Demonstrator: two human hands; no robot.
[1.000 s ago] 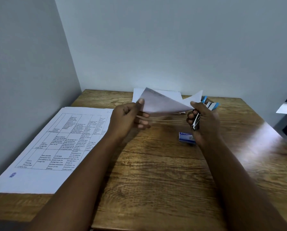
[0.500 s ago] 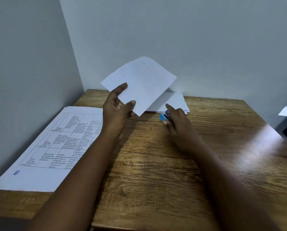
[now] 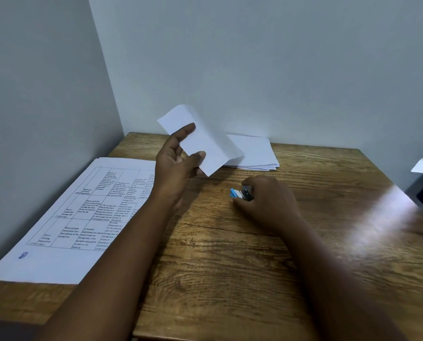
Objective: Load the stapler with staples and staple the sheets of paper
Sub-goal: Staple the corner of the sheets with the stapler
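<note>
Printed sheet (image 3: 77, 212) on the table bears a ruled grid of small text, too blurred to read, and a blue round mark (image 3: 23, 255).

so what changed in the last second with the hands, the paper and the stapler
The left hand lifted the small sheets up and away from the stapler. The right hand brought the stapler down to the table, still gripping it. The printed sheets and the white stack stayed put.
</note>
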